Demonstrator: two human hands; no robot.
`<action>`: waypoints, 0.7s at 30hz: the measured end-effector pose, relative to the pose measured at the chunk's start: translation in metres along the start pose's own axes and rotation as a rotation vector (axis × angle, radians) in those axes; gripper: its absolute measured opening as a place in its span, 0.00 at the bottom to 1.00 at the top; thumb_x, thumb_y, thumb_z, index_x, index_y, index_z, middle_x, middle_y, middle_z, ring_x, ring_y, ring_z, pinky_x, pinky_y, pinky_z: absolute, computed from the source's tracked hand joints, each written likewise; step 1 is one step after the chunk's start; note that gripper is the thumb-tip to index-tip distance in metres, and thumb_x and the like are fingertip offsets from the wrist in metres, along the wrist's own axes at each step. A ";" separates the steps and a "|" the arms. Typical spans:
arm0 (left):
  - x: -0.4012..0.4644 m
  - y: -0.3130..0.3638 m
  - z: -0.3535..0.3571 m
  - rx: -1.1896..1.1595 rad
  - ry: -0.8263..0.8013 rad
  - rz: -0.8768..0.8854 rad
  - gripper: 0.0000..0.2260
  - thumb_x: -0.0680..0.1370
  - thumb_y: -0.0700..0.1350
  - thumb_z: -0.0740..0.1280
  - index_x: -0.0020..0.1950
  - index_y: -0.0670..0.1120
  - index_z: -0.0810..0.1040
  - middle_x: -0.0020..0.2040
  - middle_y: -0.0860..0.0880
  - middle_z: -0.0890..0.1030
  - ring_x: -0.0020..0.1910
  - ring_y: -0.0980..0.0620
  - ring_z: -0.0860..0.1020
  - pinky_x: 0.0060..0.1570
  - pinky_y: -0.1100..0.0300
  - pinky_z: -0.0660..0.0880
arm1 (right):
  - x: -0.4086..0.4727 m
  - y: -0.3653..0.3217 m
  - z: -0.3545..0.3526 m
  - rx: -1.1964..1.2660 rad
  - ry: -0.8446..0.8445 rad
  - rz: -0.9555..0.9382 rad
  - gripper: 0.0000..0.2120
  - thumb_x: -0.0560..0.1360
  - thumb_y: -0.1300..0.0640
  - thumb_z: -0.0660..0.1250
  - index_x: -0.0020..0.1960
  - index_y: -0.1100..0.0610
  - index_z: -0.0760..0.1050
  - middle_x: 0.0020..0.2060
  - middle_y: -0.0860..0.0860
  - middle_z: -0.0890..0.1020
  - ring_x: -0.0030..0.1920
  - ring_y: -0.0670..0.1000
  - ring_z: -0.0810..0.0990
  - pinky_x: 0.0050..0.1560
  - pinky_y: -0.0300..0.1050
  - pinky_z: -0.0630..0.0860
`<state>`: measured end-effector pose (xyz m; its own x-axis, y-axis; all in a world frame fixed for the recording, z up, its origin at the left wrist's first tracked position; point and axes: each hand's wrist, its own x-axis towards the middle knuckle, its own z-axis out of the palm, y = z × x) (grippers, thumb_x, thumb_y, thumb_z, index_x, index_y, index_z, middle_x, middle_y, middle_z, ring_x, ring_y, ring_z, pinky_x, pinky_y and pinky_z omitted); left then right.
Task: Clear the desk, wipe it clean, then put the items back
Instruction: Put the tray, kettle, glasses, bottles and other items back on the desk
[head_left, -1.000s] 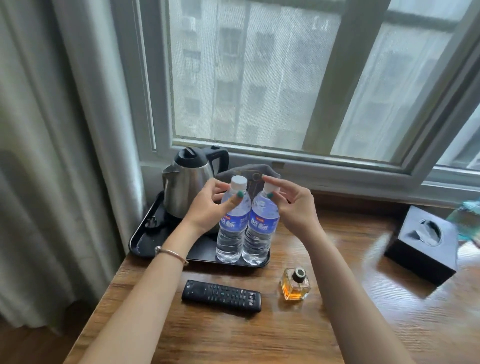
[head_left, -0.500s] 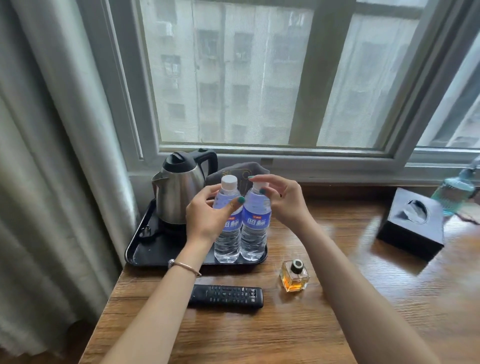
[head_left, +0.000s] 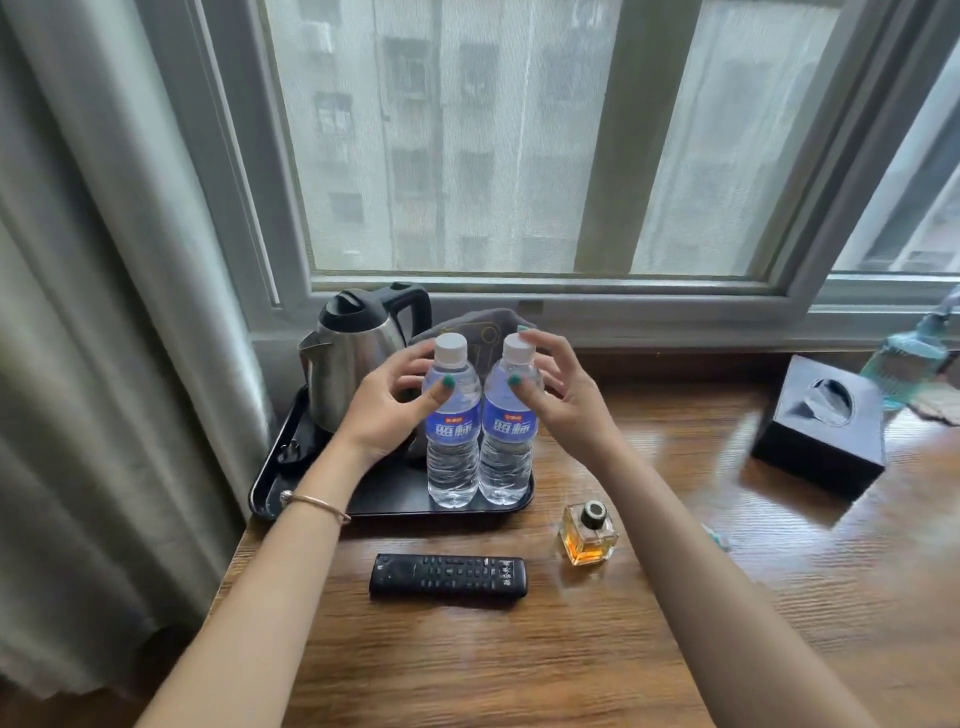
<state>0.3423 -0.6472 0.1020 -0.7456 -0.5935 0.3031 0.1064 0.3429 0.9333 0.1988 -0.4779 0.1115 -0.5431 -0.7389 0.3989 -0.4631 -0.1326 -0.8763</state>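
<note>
Two clear water bottles with blue labels and white caps stand side by side on the front right part of a black tray (head_left: 384, 501). My left hand (head_left: 379, 410) curls round the shoulder of the left bottle (head_left: 452, 457), thumb on the front and fingers behind. In the same way my right hand (head_left: 566, 405) holds the right bottle (head_left: 506, 457), its forefinger up beside the cap. A steel kettle (head_left: 353, 353) stands at the back left of the tray, with a grey cloth (head_left: 478, 322) behind the bottles.
On the wooden desk (head_left: 519, 665) lie a black remote (head_left: 449, 576) and a square perfume bottle (head_left: 589, 535) in front of the tray. A black tissue box (head_left: 821, 431) and a teal bottle (head_left: 909, 358) sit far right. A curtain (head_left: 104, 364) hangs left; the window sill runs behind.
Both hands have slid down from the bottle necks to the shoulders and their fingers have spread wider. The bottles stay upright on the tray.
</note>
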 end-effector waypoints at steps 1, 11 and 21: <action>0.000 0.001 -0.004 0.013 -0.046 -0.006 0.37 0.62 0.66 0.76 0.68 0.64 0.68 0.63 0.52 0.77 0.62 0.52 0.77 0.58 0.58 0.75 | -0.003 0.004 0.000 -0.012 -0.036 0.016 0.31 0.73 0.59 0.74 0.67 0.39 0.65 0.57 0.41 0.79 0.56 0.40 0.80 0.58 0.43 0.77; -0.023 -0.024 0.007 0.186 -0.317 0.059 0.54 0.72 0.29 0.70 0.67 0.80 0.44 0.62 0.79 0.67 0.60 0.65 0.76 0.55 0.65 0.76 | 0.000 0.022 -0.008 -0.247 -0.113 -0.103 0.53 0.65 0.63 0.80 0.74 0.34 0.51 0.51 0.46 0.82 0.48 0.43 0.83 0.53 0.34 0.77; -0.023 -0.031 0.000 0.188 -0.292 0.062 0.51 0.73 0.33 0.73 0.65 0.82 0.47 0.66 0.68 0.65 0.59 0.66 0.76 0.52 0.69 0.75 | -0.005 0.026 -0.008 -0.310 -0.164 -0.114 0.55 0.68 0.63 0.78 0.75 0.34 0.43 0.58 0.45 0.80 0.52 0.42 0.81 0.58 0.28 0.71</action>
<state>0.3560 -0.6438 0.0657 -0.9009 -0.3436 0.2652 0.0550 0.5157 0.8550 0.1838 -0.4723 0.0886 -0.3681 -0.8301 0.4189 -0.7180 -0.0326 -0.6953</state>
